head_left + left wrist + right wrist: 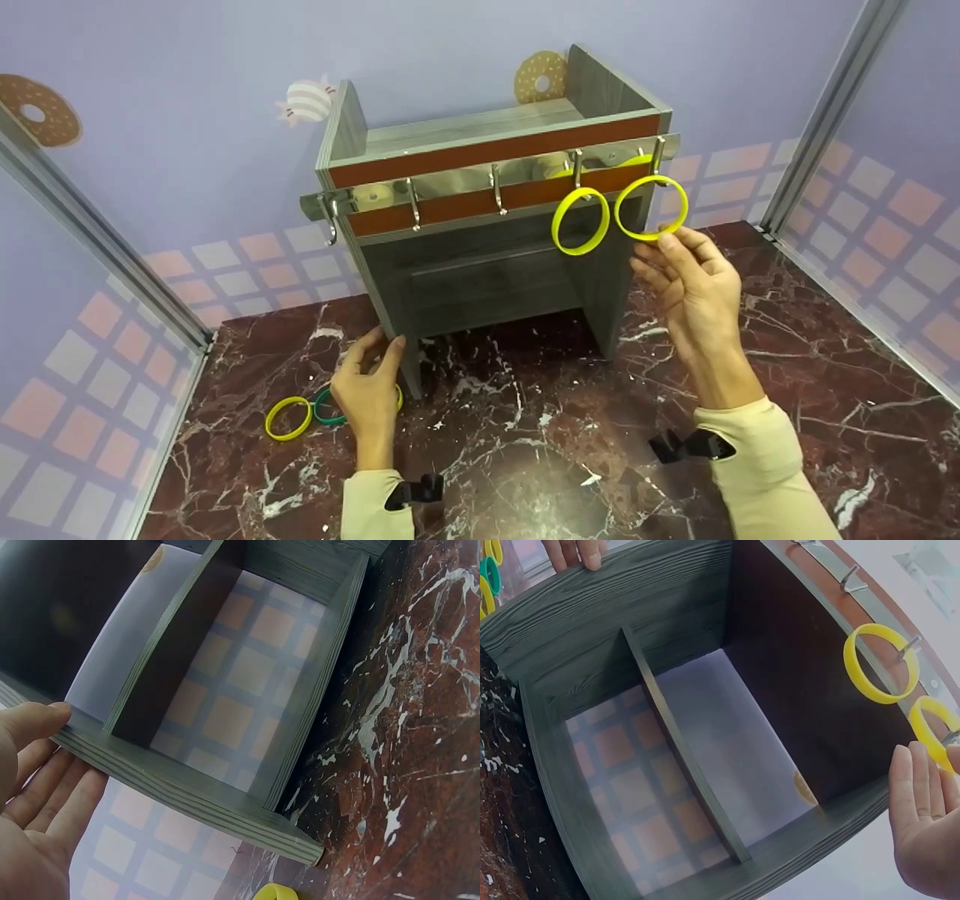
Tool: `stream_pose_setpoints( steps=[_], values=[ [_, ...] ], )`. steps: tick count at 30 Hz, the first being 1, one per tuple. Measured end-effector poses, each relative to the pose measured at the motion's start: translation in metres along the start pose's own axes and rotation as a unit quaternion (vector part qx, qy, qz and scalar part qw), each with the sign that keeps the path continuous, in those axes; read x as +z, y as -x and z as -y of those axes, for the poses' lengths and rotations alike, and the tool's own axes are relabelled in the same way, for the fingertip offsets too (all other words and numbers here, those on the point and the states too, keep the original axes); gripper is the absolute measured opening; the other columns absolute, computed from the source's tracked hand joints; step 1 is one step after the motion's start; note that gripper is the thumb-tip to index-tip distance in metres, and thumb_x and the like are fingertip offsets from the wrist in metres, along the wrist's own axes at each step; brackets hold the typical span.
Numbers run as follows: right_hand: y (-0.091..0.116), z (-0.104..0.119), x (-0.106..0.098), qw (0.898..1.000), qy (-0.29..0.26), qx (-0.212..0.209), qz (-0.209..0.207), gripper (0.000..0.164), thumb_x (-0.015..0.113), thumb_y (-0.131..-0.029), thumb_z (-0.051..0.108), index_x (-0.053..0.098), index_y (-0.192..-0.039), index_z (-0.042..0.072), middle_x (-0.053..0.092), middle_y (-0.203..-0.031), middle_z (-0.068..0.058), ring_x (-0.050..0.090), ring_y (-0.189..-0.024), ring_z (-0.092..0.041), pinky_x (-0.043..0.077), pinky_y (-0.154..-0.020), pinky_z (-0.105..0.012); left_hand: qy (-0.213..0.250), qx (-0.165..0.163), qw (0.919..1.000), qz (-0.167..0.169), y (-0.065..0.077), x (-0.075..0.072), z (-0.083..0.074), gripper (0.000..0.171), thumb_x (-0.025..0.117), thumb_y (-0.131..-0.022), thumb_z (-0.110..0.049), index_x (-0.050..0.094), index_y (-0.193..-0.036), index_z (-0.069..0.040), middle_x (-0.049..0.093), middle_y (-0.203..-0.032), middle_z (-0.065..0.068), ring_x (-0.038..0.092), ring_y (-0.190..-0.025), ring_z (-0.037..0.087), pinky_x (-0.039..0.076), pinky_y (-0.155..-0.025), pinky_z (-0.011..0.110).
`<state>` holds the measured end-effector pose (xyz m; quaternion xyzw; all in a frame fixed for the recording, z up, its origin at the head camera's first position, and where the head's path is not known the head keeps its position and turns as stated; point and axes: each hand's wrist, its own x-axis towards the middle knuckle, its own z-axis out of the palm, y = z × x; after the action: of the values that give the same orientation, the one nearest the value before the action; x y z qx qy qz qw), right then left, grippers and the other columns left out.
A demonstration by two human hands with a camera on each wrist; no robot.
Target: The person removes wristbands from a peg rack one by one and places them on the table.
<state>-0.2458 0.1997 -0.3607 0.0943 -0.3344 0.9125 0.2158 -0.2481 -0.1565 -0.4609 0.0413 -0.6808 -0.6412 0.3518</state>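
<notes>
A grey wooden shelf unit (600, 270) carries a metal hook rail (450, 184) across its front. My right hand (697, 285) pinches the bottom of a yellow ring (617, 215) at the rightmost hook. In the right wrist view, this yellow ring (917, 724) is around the hook. Another yellow ring (557, 225) hangs from the neighbouring hook, apart from my fingers. Low on the unit's left side, my left hand (371, 386) holds the side panel (165, 784), thumb on one face and fingers on the other.
On the dark red marbled table (525, 465), left of the unit, lie a yellow ring (268, 425), a green ring (327, 421) and another yellow ring (400, 397), partly hidden by my left hand. Patterned walls (217, 112) with metal posts (810, 120) stand behind and at both sides.
</notes>
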Motion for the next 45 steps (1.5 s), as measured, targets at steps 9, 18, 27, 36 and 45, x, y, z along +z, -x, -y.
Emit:
stream_pose_setpoints(
  steps=[9,18,27,36,45],
  values=[
    [0.000,0.004,0.006,1.000,0.017,-0.015,-0.003,0.007,0.068,-0.101,-0.006,0.067,-0.108,-0.009,0.074,-0.096,-0.021,0.077,-0.083,-0.027,0.066,-0.081,-0.037,-0.003,0.008,1.0000,0.001,0.001,-0.001,0.001,0.026,0.087,-0.088,-0.001,0.078,-0.112,0.006,0.077,-0.105,0.022,0.074,-0.092,0.007,0.063,-0.084,0.023],
    [0.002,0.007,0.011,1.000,0.003,-0.026,0.011,0.009,0.068,-0.101,-0.006,0.066,-0.109,-0.009,0.074,-0.099,-0.022,0.077,-0.085,-0.027,0.066,-0.081,-0.037,-0.002,-0.011,0.9999,-0.001,0.001,-0.003,-0.001,0.026,0.087,-0.089,-0.003,0.079,-0.113,0.004,0.077,-0.106,0.019,0.073,-0.092,0.006,0.062,-0.085,0.022],
    [0.007,0.013,0.010,0.999,-0.027,-0.025,0.027,0.011,0.067,-0.101,-0.008,0.064,-0.111,-0.012,0.073,-0.100,-0.024,0.076,-0.085,-0.029,0.066,-0.082,-0.039,0.004,-0.013,0.9999,-0.001,0.001,-0.002,-0.002,0.026,0.086,-0.089,-0.001,0.078,-0.113,0.005,0.076,-0.106,0.021,0.075,-0.089,0.010,0.062,-0.081,0.020],
    [0.013,0.019,0.003,0.998,-0.045,-0.027,0.016,0.010,0.066,-0.101,-0.010,0.063,-0.111,-0.012,0.073,-0.100,-0.026,0.076,-0.086,-0.031,0.066,-0.083,-0.040,0.011,-0.010,0.9999,0.000,0.000,0.000,-0.002,0.025,0.086,-0.088,-0.002,0.079,-0.112,0.004,0.077,-0.106,0.020,0.075,-0.088,0.011,0.062,-0.078,0.020],
    [0.018,0.018,-0.011,0.998,-0.053,-0.030,-0.012,0.009,0.064,-0.102,-0.010,0.063,-0.111,-0.012,0.073,-0.099,-0.024,0.076,-0.086,-0.030,0.066,-0.082,-0.040,0.014,-0.010,0.9998,0.005,0.001,-0.001,-0.002,0.026,0.085,-0.090,-0.001,0.078,-0.114,0.005,0.076,-0.108,0.021,0.075,-0.090,0.010,0.062,-0.080,0.020]
  ],
)
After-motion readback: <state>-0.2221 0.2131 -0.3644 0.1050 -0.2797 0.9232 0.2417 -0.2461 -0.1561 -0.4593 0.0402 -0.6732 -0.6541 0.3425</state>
